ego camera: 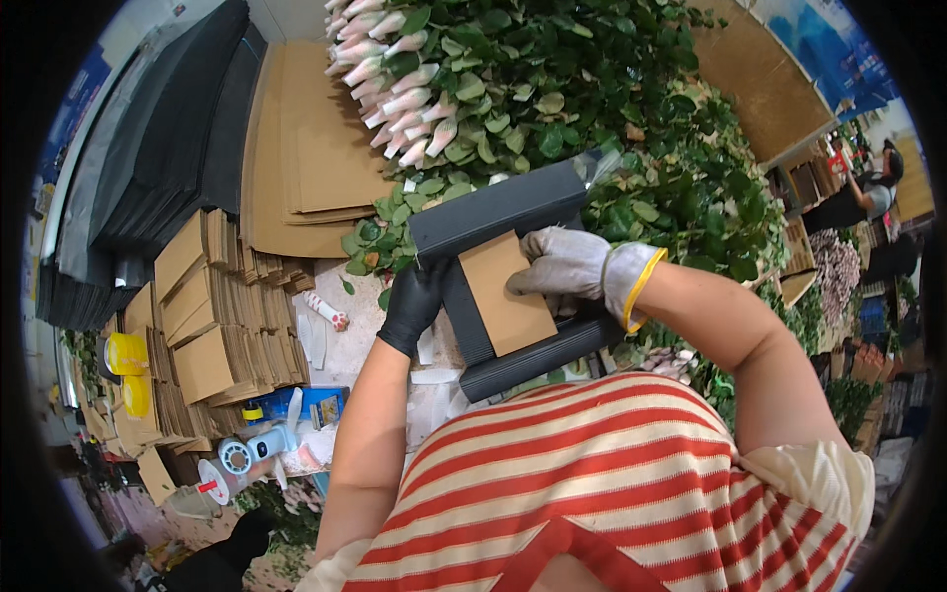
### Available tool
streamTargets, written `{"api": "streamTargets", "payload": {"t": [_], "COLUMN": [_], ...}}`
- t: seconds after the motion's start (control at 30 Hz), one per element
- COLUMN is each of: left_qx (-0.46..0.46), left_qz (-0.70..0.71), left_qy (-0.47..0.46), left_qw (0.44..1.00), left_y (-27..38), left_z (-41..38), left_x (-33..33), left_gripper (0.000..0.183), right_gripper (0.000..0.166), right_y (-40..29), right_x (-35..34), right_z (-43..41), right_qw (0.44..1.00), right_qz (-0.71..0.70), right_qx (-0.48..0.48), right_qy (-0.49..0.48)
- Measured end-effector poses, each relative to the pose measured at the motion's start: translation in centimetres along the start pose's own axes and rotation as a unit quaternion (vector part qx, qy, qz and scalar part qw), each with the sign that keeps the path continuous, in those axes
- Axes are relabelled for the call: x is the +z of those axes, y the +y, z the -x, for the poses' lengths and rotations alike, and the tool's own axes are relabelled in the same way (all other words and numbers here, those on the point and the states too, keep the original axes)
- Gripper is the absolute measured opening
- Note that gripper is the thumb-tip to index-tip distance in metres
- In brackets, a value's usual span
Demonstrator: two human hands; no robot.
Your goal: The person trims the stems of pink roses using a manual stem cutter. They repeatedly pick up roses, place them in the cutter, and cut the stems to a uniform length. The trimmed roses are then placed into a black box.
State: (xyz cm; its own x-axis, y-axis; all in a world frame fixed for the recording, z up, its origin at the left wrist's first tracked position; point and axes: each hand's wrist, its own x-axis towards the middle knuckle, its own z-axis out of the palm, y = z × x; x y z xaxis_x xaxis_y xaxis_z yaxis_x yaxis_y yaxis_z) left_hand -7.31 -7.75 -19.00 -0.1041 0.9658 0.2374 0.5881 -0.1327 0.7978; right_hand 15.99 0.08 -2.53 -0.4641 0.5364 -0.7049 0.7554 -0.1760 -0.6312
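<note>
In front of my chest is a black corrugated sheet [470,320], its far and near sides folded up into raised flaps. A flat tan cardboard rectangle [507,307] lies across its middle. My left hand [410,307], in a black glove, grips the sheet's left edge, and its fingertips are partly hidden under the far flap. My right hand [566,266], in a pale grey glove with a yellow cuff, has its fingers bent over the cardboard's right edge. Clear plastic film [601,166] shows at the sheet's far right corner.
Leafy stems [547,96] with netted flower heads [407,96] cover the far side. Left are stacked cardboard pieces [214,325], larger cardboard sheets [325,140], black sheets [177,126], yellow tape rolls [126,355], a paw-shaped pen [325,309] and a handheld fan [255,451]. Another person [862,192] stands far right.
</note>
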Motion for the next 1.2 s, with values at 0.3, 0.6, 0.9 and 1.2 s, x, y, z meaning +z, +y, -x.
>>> {"api": "streamTargets", "payload": {"t": [0.3, 0.6, 0.9, 1.2], "left_qx": [-0.096, 0.057, 0.131, 0.039], "left_qz": [-0.138, -0.004, -0.114, -0.114], "left_qy": [-0.155, -0.230, -0.169, -0.182], "left_qw": [0.973, 0.971, 0.970, 0.976], "left_y": [13.1, 11.3, 9.5, 11.7], "left_z": [2.5, 3.3, 3.4, 1.6], "left_x": [-7.2, -2.8, -0.6, -0.2], "left_gripper": [0.021, 0.056, 0.035, 0.035], "right_gripper": [0.049, 0.027, 0.027, 0.028], "right_y": [-0.1, -5.5, -7.9, -19.0], "right_x": [0.4, -0.3, -12.0, -29.5], "right_z": [-1.0, 4.0, -1.2, -8.2], "right_qw": [0.958, 0.837, 0.745, 0.778], "right_qz": [0.267, 0.504, 0.354, 0.374], "right_qx": [-0.070, -0.213, -0.449, -0.233], "right_qy": [0.073, -0.006, 0.343, 0.448]}}
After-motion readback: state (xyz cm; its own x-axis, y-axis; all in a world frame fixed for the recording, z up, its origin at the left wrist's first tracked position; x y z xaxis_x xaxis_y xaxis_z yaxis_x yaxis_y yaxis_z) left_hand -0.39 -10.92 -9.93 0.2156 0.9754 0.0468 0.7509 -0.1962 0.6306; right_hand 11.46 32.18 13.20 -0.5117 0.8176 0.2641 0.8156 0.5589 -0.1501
